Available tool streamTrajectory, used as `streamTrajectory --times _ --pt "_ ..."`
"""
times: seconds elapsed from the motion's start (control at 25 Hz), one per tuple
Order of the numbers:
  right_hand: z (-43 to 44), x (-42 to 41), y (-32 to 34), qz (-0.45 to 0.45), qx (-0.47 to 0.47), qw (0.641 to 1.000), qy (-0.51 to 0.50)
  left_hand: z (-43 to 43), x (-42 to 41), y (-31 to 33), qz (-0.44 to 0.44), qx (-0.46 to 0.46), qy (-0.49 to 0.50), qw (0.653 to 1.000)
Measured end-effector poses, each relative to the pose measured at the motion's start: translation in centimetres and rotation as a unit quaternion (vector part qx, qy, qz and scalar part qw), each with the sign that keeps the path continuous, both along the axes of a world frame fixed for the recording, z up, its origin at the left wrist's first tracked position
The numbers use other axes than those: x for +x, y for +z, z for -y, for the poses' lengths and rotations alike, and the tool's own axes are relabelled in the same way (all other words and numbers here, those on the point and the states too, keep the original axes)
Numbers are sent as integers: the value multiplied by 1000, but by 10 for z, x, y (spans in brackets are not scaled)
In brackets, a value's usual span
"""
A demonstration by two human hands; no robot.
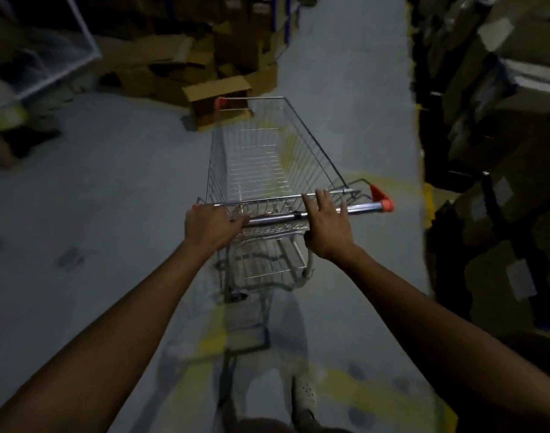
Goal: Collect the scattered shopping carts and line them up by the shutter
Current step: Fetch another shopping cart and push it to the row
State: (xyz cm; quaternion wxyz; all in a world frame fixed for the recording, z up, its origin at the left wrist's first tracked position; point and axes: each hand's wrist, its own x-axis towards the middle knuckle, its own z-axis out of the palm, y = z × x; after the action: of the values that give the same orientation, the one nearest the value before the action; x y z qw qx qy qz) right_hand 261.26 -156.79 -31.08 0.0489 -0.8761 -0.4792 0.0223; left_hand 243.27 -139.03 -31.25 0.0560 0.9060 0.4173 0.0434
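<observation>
An empty wire shopping cart [261, 157] with orange corner caps stands on the grey floor right in front of me, its basket pointing away. My left hand [212, 226] grips the left end of its chrome handle bar [277, 217], fingers curled over it. On the same bar, further right, lies my right hand [328, 228], palm down with its fingers straight and spread. No shutter is in view.
A heap of flattened and open cardboard boxes [217, 98] lies just beyond the cart's front left corner. Stacked boxes and dark shelving [492, 151] line the right side. A person in a bright vest [5, 117] is at the left edge. Grey aisle floor [345, 73] runs ahead.
</observation>
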Motion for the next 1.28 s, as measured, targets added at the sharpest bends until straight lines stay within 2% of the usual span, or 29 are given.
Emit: streamTrajectory --times 0.08,0.2,0.24,0.4,0.8,1.12,1.28 --pt "-7 9 -9 -8 -36 999 40 -4 -8 5 -57 -19 15 998" --pt "-13 4 -17 -71 -84 992 70 12 -7 3 -105 -91 -61 988" --pt "-14 -1 -19 -76 -83 990 80 18 -9 4 -110 -100 -60 987" --pt "-16 -26 -26 -9 -65 987 147 29 -37 8 -70 -116 -25 990" --pt "-43 -54 -28 22 -67 970 234 57 -89 -5 -26 -111 53 992" --pt "-92 -150 -21 50 -57 919 387 70 -198 -8 -3 -103 190 976" --pt "-116 -216 -24 43 -62 873 483 94 -264 -15 -3 -81 285 955"
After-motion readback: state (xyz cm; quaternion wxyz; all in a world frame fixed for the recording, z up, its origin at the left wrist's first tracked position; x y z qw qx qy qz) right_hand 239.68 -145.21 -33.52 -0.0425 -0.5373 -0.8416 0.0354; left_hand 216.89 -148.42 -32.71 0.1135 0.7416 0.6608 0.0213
